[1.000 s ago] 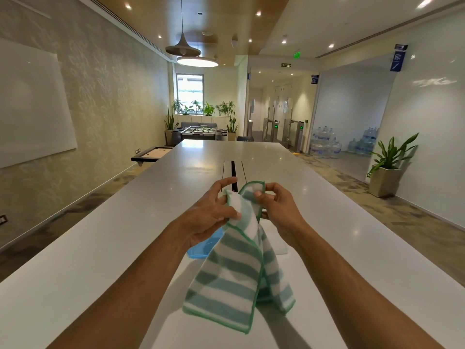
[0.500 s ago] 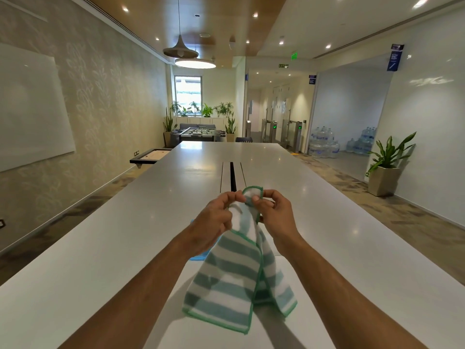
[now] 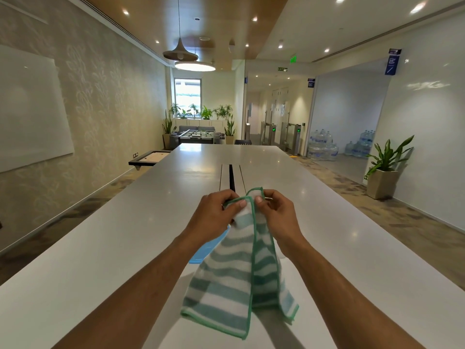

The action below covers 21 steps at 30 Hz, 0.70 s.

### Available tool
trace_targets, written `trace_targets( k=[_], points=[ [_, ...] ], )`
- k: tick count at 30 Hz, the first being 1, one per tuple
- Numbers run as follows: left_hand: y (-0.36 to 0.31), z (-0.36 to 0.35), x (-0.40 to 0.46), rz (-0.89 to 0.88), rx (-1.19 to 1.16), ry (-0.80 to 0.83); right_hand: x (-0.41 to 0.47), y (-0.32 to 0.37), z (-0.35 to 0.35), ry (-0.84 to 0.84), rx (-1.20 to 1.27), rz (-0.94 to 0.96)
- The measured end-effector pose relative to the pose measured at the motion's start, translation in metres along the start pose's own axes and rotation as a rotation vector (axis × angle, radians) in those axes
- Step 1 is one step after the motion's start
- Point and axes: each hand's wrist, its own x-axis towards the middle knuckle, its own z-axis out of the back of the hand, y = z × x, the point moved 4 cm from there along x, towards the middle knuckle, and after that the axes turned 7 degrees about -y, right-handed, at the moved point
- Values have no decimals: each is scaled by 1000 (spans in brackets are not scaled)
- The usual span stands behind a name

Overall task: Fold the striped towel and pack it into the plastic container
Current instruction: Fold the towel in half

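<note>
- Left hand (image 3: 214, 217) has its grip pinched on the top edge of the green-and-white striped cloth towel (image 3: 241, 273).
- Towel hangs lengthwise downward over the long white counter (image 3: 100, 260), hiding most of the blue plastic container (image 3: 208, 248); its folds are drawn closer than a second ago.
- Right hand (image 3: 276, 215) pinches the top corner beside it.

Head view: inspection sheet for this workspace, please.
Surface: long white table, glossy, dark slot down its middle.
Job's things: striped towel held up, hanging in loose folds; blue plastic piece behind it, mostly hidden, probably the container.
Clutter: nothing seen.
Grips: left hand and right hand both pinch the towel's top edge.
Cables: nothing seen.
Surroundings: whiteboard, foosball table, potted plant, water bottles.
</note>
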Motion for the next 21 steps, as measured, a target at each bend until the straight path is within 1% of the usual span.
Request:
trace_targets(
  k=[4,7,16,21],
  points=[
    [-5,-5,3,-60,-10,-95,-4,6,-5,48,-44,47],
    [-6,-10,2,-63,-27,-134,-4,6,-6,62,-52,48],
    [-7,-18,2,103,-180,-133,-6,7,-4,62,58,20],
    [-7,-21,3,149,-189,-145,-8,7,-2,87,66,31]
  ],
)
